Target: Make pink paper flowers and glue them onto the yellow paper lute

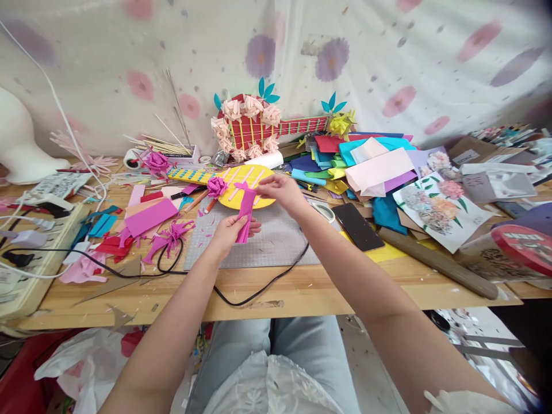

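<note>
A folded strip of magenta crepe-like paper (246, 213) stands tilted in my left hand (230, 231), gripped near its lower part between thumb and fingers. My right hand (278, 191) pinches the end of a narrow magenta piece at the strip's top; whether that piece is still joined to the strip is hard to tell. Just behind both hands lies a yellow paper guitar (228, 198) with pink strips and blue marks on its neck. A magenta paper flower (217, 187) sits on its body, and another flower (156, 163) is near the neck's end. Beneath is a grey cutting mat (207, 241).
A red guitar decorated with pale flowers (252, 123) leans at the back. Coloured paper (379, 167) is piled on the right, beside a black phone (359, 226) and scissors (323, 211). A black cable (263, 290) loops across the front. Magenta scraps (150, 217) lie left.
</note>
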Motion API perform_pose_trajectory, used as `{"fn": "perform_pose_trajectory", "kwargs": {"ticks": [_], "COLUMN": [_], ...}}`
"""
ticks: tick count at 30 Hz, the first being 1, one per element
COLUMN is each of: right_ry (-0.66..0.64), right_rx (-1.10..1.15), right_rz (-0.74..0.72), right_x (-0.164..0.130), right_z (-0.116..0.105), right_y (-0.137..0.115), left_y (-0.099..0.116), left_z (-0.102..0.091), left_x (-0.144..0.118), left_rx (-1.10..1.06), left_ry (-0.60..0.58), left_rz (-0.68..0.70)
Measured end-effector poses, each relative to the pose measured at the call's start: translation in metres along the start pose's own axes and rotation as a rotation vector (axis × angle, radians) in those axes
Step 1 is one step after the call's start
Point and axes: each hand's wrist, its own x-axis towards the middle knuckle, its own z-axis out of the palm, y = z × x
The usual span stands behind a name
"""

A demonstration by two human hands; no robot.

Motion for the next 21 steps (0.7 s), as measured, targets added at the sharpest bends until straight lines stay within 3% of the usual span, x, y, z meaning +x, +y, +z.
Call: {"fn": "perform_pose_trajectory", "kwargs": {"ticks": [3, 6, 9, 11, 16, 21], "right_ry": [0.145, 0.244, 0.164, 0.003, -0.059, -0.016], "right_rx": [-0.120, -0.595, -1.265, -1.497, -1.621, -1.455], "right_rz": [-0.091, -0.025, 0.187, 0.321, 0.429, 0.393], "right_x": [-0.003, -0.009, -0.017, -0.021, -0.018, -0.012], "right_z": [-0.044, -0.089, -0.117, -0.122, -0.117, -0.139], "right_y": [-0.012, -0.007, 0.016, 0.034, 0.057, 0.036], "left_y": [-0.002, -0.005, -0.009, -0.011, -0.010, -0.010], "left_z": [-0.002, -0.004, -0.003, -0.002, 0.004, 0.000], "left_x": [-0.001, 0.000, 0.002, 0.003, -0.003, -0.004], "left_rx": [-0.016, -0.044, -0.062, -0.067, -0.063, -0.055], "left_ry": [0.008, 0.020, 0.008, -0.004, 0.002, 0.041], "left_rz": [-0.010, 0.004, 0.030, 0.042, 0.029, 0.072]}}
